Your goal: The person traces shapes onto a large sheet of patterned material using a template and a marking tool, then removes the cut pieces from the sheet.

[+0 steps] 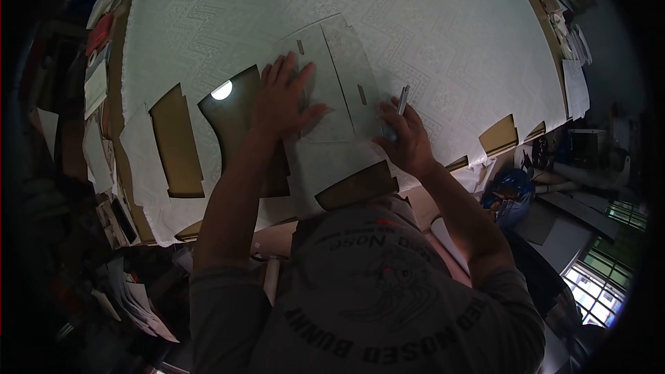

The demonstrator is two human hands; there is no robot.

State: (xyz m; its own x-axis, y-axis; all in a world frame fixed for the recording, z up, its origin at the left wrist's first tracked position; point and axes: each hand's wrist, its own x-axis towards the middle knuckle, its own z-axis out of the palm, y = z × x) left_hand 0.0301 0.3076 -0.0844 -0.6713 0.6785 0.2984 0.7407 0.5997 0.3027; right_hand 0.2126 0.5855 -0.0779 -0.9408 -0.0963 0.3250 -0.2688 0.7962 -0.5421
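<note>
In the head view, the step seems to be steadying a slotted pattern template (pixel 322 86) on white patterned fabric (pixel 450 48): the left hand (pixel 280 100) spreads its fingers wide at 9 o'clock, the right hand (pixel 409 137) grips a silver pen-like tool (pixel 404 97) at 4. The next move likely calls for keeping the template flat; a cut-out opening (pixel 357 187) lies near 6 o'clock, unbroken fabric toward 1.

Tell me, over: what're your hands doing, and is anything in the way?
Left hand: spread on slotted pale sheet. Right hand: holding slim silver tool near its edge. In the way: left hand, covering part of sheet.
</note>
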